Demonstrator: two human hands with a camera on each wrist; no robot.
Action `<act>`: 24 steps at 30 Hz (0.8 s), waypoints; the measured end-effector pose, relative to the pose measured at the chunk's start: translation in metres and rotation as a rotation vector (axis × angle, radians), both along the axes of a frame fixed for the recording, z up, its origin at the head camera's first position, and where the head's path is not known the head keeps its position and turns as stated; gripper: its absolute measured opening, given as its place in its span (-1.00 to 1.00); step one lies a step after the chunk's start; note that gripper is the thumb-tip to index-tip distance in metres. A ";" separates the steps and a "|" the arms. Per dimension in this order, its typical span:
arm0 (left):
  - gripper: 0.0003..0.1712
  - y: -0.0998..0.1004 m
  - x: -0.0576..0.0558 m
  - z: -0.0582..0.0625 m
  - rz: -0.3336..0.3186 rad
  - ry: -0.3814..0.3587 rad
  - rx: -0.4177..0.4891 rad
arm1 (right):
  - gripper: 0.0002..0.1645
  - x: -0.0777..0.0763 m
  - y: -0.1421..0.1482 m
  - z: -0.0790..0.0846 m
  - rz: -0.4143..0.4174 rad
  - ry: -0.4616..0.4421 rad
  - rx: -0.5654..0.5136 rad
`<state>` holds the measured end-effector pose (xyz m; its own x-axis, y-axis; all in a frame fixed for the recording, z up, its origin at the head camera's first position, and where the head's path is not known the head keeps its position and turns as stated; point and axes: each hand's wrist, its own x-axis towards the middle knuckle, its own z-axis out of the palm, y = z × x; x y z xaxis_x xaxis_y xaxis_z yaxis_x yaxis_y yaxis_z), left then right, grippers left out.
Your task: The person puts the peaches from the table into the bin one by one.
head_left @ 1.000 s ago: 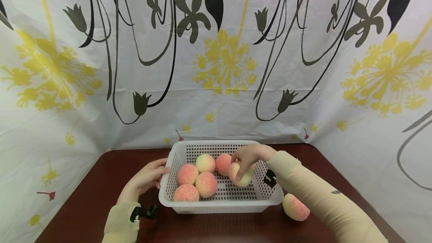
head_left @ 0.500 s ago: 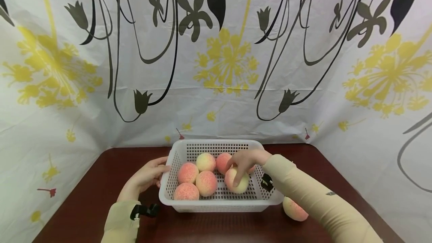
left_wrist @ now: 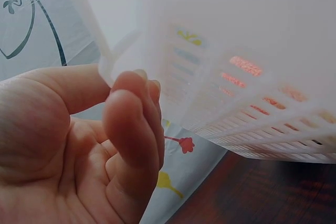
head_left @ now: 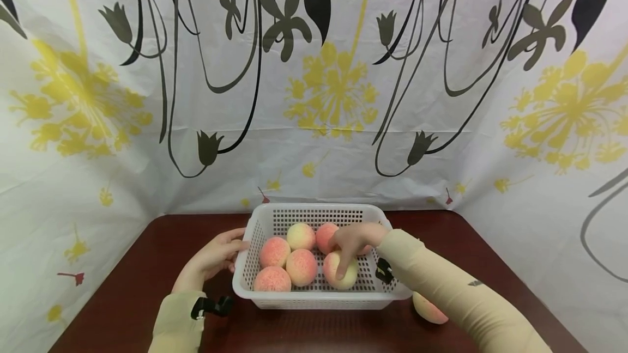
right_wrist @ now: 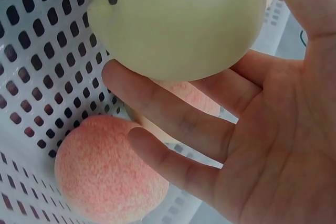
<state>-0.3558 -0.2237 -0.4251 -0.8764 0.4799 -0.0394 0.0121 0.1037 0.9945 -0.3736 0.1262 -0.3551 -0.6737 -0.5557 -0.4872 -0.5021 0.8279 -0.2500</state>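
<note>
A white plastic basket [head_left: 319, 297] with slotted walls stands on the table. My left hand [head_left: 216, 255] holds its left rim between thumb and fingers; the left wrist view shows the fingertips against the basket wall [left_wrist: 173, 3]. Inside the basket, my right hand [head_left: 357, 239] grips a pale yellow and pink peach [head_left: 349, 279], low over the slotted floor. The right wrist view shows this peach's yellow side [right_wrist: 173, 24], with two fingers stretched below it and a redder peach [right_wrist: 105, 171] near their tips. Another peach [head_left: 365, 250] is partly hidden behind the right hand.
Several peaches fill the basket's left half, among them a red one [head_left: 301, 267] and a yellow one [head_left: 301, 236]. One more peach [head_left: 428, 308] lies on the dark red table [head_left: 294, 331] beside the basket's front right corner, partly behind the right sleeve. A patterned curtain [head_left: 314, 168] encloses the table.
My right hand has moved left and toward the basket's front, lowering the peach to near the floor of the basket. The left hand stays on the rim.
</note>
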 end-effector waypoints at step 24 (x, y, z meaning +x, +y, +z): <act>-0.27 0.000 0.000 0.003 0.015 -0.020 -0.005 | -0.55 0.004 -0.013 -0.013 0.012 -0.110 -0.115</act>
